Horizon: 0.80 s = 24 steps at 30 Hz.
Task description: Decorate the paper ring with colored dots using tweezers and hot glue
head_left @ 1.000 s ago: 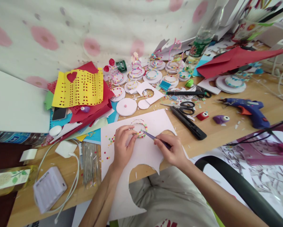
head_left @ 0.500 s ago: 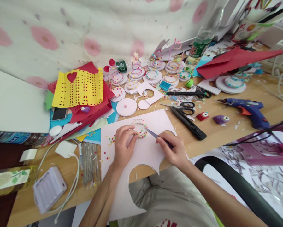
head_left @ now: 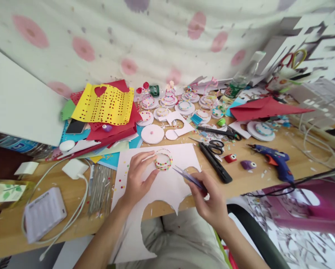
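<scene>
My left hand (head_left: 136,177) pinches the left edge of a coiled ring (head_left: 164,169) dotted with small red, yellow and green pieces. The ring is held over a cut white sheet of card (head_left: 167,194). In my right hand (head_left: 209,198) is a pair of tweezers (head_left: 189,179), its two tips spread a little and apart from the ring, just to its lower right. Small loose red and yellow dots (head_left: 121,184) lie on the card left of my left hand.
Decorated white discs (head_left: 152,134) fill the back of the desk. Scissors (head_left: 216,146), a black cutter knife (head_left: 216,162), punches (head_left: 248,164) and a blue glue gun (head_left: 276,158) lie right. Thin sticks (head_left: 100,190), a white cable (head_left: 80,209) and punched yellow paper (head_left: 108,104) are left.
The tweezers have drawn back from the ring toward the lower right, and their tips are now apart. My left hand has raised and tilted the ring slightly. The camera view has shifted.
</scene>
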### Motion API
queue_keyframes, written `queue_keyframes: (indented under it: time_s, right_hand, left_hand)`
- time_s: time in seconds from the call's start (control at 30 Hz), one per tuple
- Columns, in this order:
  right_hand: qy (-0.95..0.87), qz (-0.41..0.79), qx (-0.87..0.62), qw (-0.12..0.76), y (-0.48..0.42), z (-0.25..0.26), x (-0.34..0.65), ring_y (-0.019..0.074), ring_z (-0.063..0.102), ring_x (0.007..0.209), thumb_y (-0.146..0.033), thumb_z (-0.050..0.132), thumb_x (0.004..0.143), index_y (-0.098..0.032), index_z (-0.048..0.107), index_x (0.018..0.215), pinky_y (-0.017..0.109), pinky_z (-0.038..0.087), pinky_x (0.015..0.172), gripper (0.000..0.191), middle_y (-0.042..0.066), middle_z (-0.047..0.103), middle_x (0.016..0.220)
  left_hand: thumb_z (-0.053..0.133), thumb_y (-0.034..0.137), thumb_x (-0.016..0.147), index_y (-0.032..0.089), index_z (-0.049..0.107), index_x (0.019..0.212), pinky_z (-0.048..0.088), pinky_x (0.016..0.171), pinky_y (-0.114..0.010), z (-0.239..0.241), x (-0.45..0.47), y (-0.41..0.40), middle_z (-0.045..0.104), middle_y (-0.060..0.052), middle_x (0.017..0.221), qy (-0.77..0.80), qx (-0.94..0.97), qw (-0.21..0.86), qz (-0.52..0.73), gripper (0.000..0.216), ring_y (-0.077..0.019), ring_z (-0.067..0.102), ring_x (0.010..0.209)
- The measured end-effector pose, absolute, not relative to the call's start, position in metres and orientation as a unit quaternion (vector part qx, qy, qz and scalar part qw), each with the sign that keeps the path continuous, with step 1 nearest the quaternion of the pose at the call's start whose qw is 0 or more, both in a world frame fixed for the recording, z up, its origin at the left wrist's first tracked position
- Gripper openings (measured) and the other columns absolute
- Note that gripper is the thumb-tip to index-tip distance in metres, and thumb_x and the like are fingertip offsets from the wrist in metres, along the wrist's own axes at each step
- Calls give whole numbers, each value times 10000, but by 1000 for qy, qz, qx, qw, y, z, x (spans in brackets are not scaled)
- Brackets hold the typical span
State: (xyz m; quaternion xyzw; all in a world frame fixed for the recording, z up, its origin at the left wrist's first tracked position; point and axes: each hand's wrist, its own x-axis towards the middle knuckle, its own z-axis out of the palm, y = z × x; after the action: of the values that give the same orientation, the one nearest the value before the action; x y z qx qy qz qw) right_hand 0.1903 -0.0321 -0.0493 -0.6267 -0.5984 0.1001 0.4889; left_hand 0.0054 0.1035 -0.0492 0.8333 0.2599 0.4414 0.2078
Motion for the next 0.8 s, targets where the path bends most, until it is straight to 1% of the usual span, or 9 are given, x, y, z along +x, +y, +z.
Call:
queue_keyframes:
  time_s: [0.07,0.17,0.27,0.33,0.43,0.53,0.67,0.8]
  right_hand:
    - [-607,107,-620,486,-37,-42,186,119,479,555,-164,547,925,-204,564,994,251,391,498,81,4,532,724]
    - [-627,130,-598,482,-43,-33,176,105,456,522,-156,547,924,-206,560,992,241,383,485,86,-19,502,697]
    - [-647,153,-574,479,-46,-25,166,99,447,522,-151,553,918,-207,560,997,228,373,479,97,-27,492,695]
    - [-661,160,-562,472,-46,-22,160,99,454,537,-149,556,915,-206,562,1009,223,374,488,110,-24,501,703]
    - [-684,174,-543,455,-46,-19,154,96,454,538,-144,550,913,-203,559,1007,219,367,489,111,-27,496,698]
    - [-699,189,-531,440,-46,-18,151,94,457,539,-140,547,911,-203,553,1008,217,367,488,115,-26,501,704]
    - [-697,198,-531,439,-46,-18,151,92,463,544,-137,543,911,-202,555,1010,212,373,486,119,-18,526,722]
    - [-694,204,-532,440,-46,-17,153,93,471,550,-141,553,909,-201,563,1006,209,382,488,115,-16,543,725]
  left_hand:
    - [612,215,928,247,666,1158,467,992,-430,-35,-1,91,656,-84,1170,287,801,243,465,239,-242,582,1125]
    - [584,226,939,236,706,1029,490,953,-379,-12,-10,68,662,-66,1077,321,745,362,459,152,-224,609,1064]
    - [620,254,919,222,719,989,483,943,-349,4,-20,50,658,-63,1043,320,693,491,420,125,-218,610,1048]
    - [654,241,896,225,721,988,467,952,-343,9,-26,42,652,-56,1026,312,671,537,405,115,-212,604,1043]
    - [688,181,862,230,716,965,457,944,-339,11,-33,37,652,-40,987,309,659,559,398,118,-199,606,1013]
    - [687,129,844,216,717,907,460,899,-323,12,-37,36,653,-29,941,320,658,568,378,112,-183,618,954]
    - [687,119,833,208,711,827,454,857,-297,13,-42,39,655,-11,890,341,631,594,364,93,-159,623,894]
    - [696,130,827,204,714,796,452,834,-282,14,-45,44,659,-5,864,342,611,616,360,82,-147,622,857]
